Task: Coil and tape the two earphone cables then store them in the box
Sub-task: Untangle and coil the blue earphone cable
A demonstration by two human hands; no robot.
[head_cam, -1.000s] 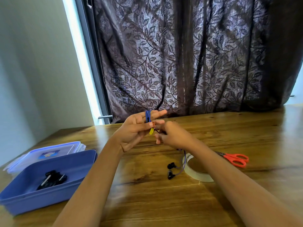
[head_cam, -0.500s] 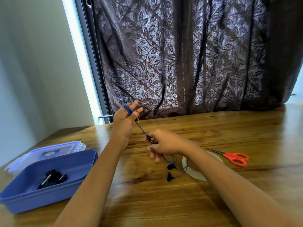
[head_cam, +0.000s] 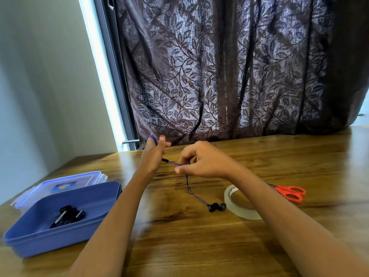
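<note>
1. Two bare hands are raised above a wooden table point(head_cam: 259, 156). The left hand point(head_cam: 152, 154) stands upright with its fingers extended, and several turns of a blue earphone cable point(head_cam: 187, 182) are wound around the fingertips. The right hand point(head_cam: 203, 162) is just beside it, thumb and forefinger pressed together, pinching the same cable partway along its length.
2. A dark curtain point(head_cam: 229, 66) with a leaf pattern hangs behind the table and fills most of the background. A pale wall and a bright strip of window frame are to its left.
3. A blue plastic box point(head_cam: 99, 198) sits open at the near left of the table. Inside it lies a black earphone bundle point(head_cam: 67, 215), already coiled.
4. The box's clear lid point(head_cam: 60, 181) lies flat just behind the box, touching its far edge.
5. A roll of clear tape point(head_cam: 239, 210) lies flat on the table under the right forearm, which partly hides it.
6. Orange-handled scissors point(head_cam: 290, 193) lie on the table to the right of the tape, their blades hidden by the forearm.
7. From the pinching right hand, the loose cable hangs down to the table and ends in two black earbuds point(head_cam: 216, 207), resting just beside the tape roll.
</note>
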